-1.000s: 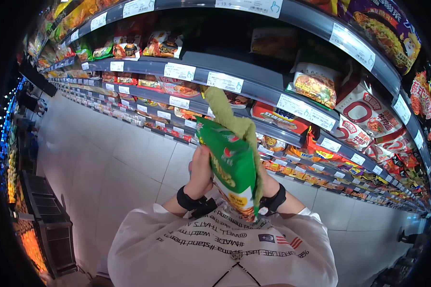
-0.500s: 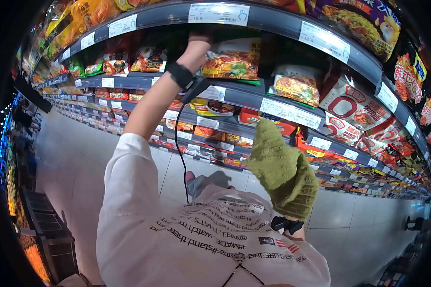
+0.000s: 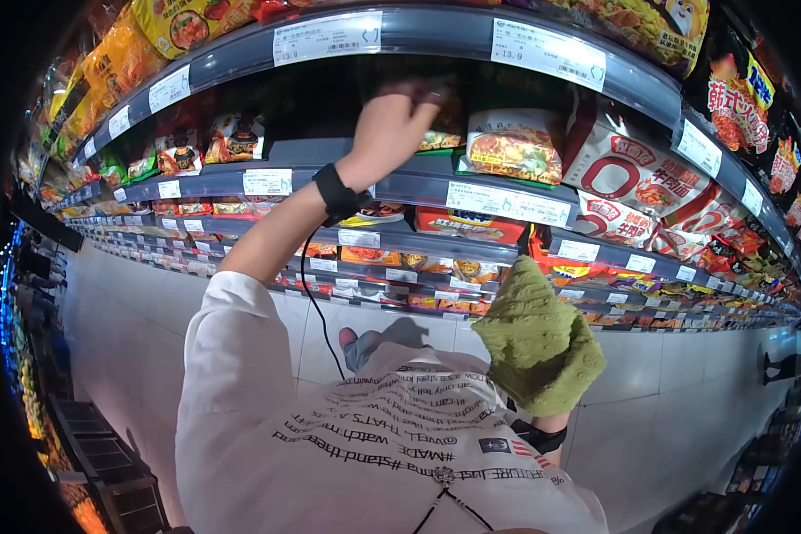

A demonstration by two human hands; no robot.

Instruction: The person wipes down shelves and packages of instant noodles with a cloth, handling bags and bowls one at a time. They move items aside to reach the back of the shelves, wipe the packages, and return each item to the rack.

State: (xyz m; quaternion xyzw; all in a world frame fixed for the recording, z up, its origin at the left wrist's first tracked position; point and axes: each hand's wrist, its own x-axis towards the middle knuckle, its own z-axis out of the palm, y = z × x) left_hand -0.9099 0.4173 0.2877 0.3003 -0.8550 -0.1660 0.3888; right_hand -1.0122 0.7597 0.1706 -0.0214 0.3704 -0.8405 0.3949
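My left hand (image 3: 393, 129) reaches into the shelf with its back towards me. Its fingertips are blurred and shadowed in front of a noodle pack (image 3: 445, 129), so their grip cannot be made out. Just right of that pack stands a white noodle pack (image 3: 514, 147) with a green lower edge. A green cloth (image 3: 543, 343) covers my right hand (image 3: 554, 424), which holds it low in front of the shelves; the fingers are hidden beneath it.
A shelf edge with price labels (image 3: 550, 53) runs above my left hand, another (image 3: 507, 203) below it. Red and white noodle bags (image 3: 636, 169) lie to the right. A black cable (image 3: 316, 303) hangs from my left wrist. Dark crates (image 3: 107, 436) stand at lower left.
My left hand has moved right along the shelf. The pack beside it now sits closer to the white pack. The view has shifted, and the green cloth appears slightly lower and further right.
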